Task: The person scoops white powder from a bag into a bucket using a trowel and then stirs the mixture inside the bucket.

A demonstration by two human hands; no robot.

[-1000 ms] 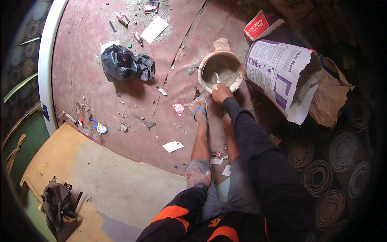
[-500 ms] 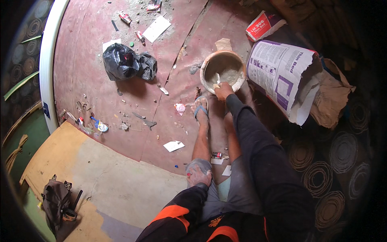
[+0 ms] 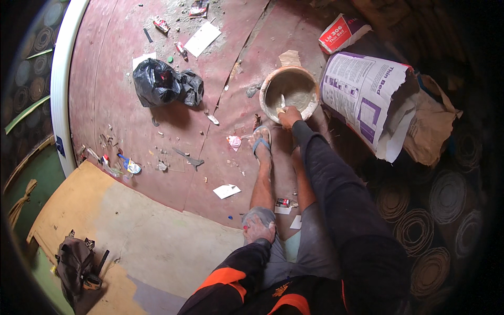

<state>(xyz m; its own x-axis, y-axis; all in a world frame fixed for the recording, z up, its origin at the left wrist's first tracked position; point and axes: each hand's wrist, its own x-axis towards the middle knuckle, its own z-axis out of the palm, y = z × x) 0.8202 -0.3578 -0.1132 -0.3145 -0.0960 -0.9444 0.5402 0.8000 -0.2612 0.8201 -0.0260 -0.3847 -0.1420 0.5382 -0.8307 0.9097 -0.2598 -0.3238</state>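
A round bucket [image 3: 266, 82] with a mortar-smeared rim stands on the reddish floor covering. Inside it is wet grey mortar [image 3: 300, 94]. My right hand [image 3: 289, 117] reaches to the near edge of the bucket, closed round a trowel-like tool [image 3: 282, 101]. Its narrow pale part points into the bucket; the rest is hidden by my fingers and the mortar. On my left knee lies my left hand [image 3: 260, 229], dusty and empty, its fingers spread over the grey trouser cloth.
A torn white and purple paper sack [image 3: 362, 86] leans right of the bucket, with brown paper [image 3: 433, 128] spilling out. A red torn bag piece [image 3: 341, 34] lies behind. Left are a black plastic bag [image 3: 157, 81], scattered litter, a wooden board [image 3: 157, 226] and a dark backpack [image 3: 73, 262].
My right hand has shifted very slightly left with the tool at the bucket. My left hand stays on the knee.
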